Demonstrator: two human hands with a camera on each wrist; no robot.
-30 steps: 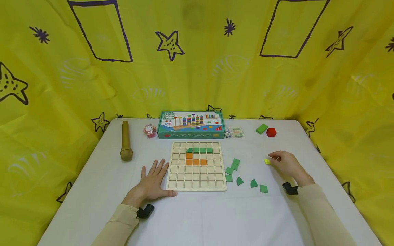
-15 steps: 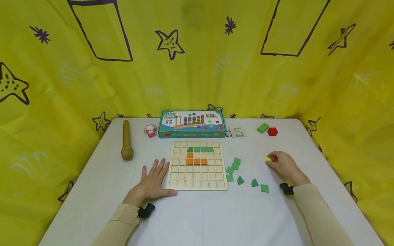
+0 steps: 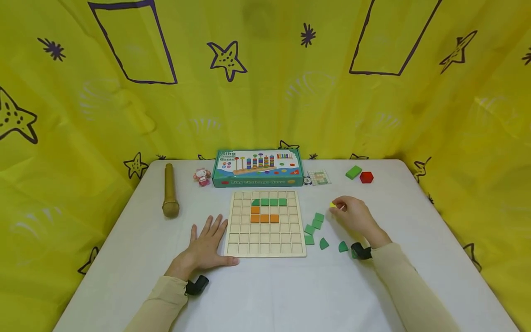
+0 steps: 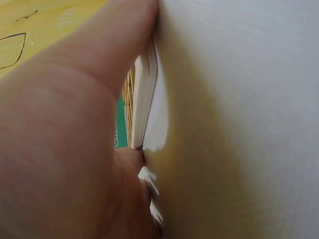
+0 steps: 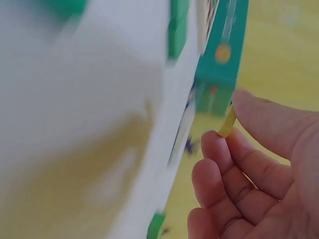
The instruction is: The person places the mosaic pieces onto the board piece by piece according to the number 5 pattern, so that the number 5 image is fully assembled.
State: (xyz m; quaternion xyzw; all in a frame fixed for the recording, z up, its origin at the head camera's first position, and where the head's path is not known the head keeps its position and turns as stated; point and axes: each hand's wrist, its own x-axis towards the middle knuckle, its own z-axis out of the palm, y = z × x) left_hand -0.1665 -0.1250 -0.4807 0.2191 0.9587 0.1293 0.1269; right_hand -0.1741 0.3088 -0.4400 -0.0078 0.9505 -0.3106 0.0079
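A gold-coloured cylindrical microphone-shaped toy [image 3: 169, 193] is laid lengthwise at the far left of the white tabletop [image 3: 265, 295], well apart from the work. Just to its right, by the back edge, a small pink-and-white figurine [image 3: 202, 176] is stood beside a teal cardboard game box printed with coloured rings [image 3: 257, 168].

The left hand [image 3: 205, 248] is laid flat on the tabletop, fingers straight and spread, nothing gripped; its thumb is pressed along the near left edge of the pale wooden grid board [image 3: 266, 223], and the left wrist view shows the board's edge [image 4: 144, 97] against the thumb. The board appears to be steadied in this way against sliding.

On the board, a row of green tiles [image 3: 268, 202] is seated in the upper cells, with orange square tiles [image 3: 263, 216] set in an L below it.

To the right of the board, loose green wooden pieces [image 3: 314, 228] are scattered on the tabletop, within easy reach as stock.

The right hand [image 3: 352, 216] is raised just beyond these pieces, between them and the back edge. A small flat yellow tile [image 3: 333, 204] is pinched between its thumb and forefinger; the right wrist view shows the tile [image 5: 228, 122] held edge-on at the fingertips, leaving its faces free for setting down.

At the far right back, a green rectangular block [image 3: 353, 172] and a red hexagonal block [image 3: 367, 177] are set aside together, near a small printed pattern card [image 3: 319, 177].
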